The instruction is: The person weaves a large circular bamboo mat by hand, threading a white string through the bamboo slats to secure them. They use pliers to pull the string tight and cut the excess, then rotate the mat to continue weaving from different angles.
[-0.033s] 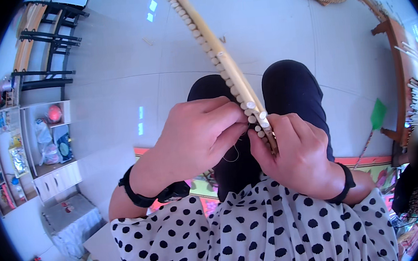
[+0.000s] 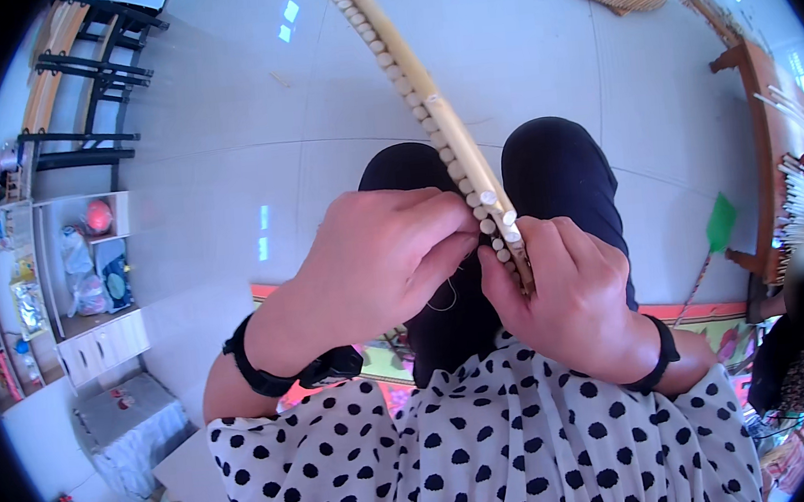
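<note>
Bamboo strip (image 2: 416, 87) runs up-left from your right hand (image 2: 569, 303), which clamps its near end; left hand (image 2: 384, 262) pinches thread beside it.

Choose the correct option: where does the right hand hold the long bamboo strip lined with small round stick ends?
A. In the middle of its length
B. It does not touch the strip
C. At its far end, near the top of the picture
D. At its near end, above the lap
D: the right hand grips the near end of the bamboo strip above the lap, with the left hand pinching right beside it.
</note>
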The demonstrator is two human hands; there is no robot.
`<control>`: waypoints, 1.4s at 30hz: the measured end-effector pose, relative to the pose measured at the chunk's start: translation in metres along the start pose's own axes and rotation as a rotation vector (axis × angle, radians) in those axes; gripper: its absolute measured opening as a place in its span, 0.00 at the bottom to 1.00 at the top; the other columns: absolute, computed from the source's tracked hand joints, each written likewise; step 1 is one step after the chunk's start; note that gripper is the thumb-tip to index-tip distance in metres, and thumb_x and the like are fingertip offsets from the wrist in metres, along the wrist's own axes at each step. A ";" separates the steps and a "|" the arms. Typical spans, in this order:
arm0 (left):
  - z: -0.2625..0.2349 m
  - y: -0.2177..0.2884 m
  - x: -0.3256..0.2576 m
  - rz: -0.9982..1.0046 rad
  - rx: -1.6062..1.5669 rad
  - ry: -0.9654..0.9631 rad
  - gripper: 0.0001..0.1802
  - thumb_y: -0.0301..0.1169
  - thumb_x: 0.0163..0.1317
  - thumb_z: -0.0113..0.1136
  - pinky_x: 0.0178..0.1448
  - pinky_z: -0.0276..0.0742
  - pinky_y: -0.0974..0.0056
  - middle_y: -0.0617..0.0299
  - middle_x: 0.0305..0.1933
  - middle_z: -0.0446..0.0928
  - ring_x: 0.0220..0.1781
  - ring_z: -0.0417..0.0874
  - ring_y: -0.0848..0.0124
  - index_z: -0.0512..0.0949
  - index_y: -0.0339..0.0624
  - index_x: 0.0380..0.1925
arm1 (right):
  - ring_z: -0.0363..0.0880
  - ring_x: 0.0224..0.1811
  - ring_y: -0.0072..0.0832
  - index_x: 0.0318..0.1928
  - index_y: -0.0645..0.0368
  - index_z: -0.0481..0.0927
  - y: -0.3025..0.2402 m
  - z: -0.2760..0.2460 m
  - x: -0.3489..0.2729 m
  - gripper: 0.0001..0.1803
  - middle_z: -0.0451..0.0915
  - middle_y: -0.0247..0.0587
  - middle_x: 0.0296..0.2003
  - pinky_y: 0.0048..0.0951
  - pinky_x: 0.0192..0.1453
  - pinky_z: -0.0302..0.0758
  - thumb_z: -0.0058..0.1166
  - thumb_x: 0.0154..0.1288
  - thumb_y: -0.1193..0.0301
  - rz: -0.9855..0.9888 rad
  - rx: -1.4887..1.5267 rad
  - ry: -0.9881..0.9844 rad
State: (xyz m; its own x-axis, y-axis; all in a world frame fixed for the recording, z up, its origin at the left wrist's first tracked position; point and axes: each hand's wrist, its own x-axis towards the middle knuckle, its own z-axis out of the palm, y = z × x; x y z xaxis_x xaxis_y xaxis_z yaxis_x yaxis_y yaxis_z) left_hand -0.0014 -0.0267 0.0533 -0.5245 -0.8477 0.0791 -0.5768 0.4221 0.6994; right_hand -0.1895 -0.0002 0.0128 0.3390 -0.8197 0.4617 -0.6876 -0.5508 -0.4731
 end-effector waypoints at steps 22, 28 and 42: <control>0.014 -0.016 0.008 0.035 -0.151 0.045 0.03 0.22 0.54 0.59 0.23 0.66 0.59 0.54 0.17 0.72 0.18 0.73 0.56 0.79 0.40 0.29 | 0.66 0.11 0.34 0.18 0.58 0.67 0.001 -0.010 0.012 0.20 0.65 0.37 0.12 0.32 0.14 0.63 0.68 0.54 0.69 0.081 -0.123 -0.050; 0.011 -0.018 -0.006 0.057 -0.175 0.116 0.03 0.21 0.54 0.58 0.23 0.67 0.62 0.56 0.17 0.74 0.18 0.75 0.59 0.78 0.40 0.28 | 0.66 0.11 0.36 0.18 0.59 0.68 0.004 -0.010 0.013 0.18 0.67 0.40 0.12 0.32 0.15 0.61 0.66 0.55 0.71 0.092 -0.133 -0.039; 0.024 -0.028 -0.013 0.095 0.023 0.170 0.04 0.27 0.53 0.64 0.25 0.73 0.63 0.65 0.24 0.79 0.25 0.81 0.64 0.80 0.45 0.30 | 0.60 0.13 0.24 0.22 0.66 0.73 0.019 -0.017 0.009 0.12 0.65 0.39 0.12 0.27 0.18 0.56 0.59 0.60 0.76 0.124 -0.087 -0.067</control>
State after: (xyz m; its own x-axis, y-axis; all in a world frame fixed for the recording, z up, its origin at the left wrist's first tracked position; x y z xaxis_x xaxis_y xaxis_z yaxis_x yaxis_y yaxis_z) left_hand 0.0067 -0.0201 0.0157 -0.4646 -0.8452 0.2643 -0.5451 0.5082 0.6668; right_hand -0.2106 -0.0154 0.0202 0.2877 -0.8909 0.3515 -0.7787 -0.4313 -0.4557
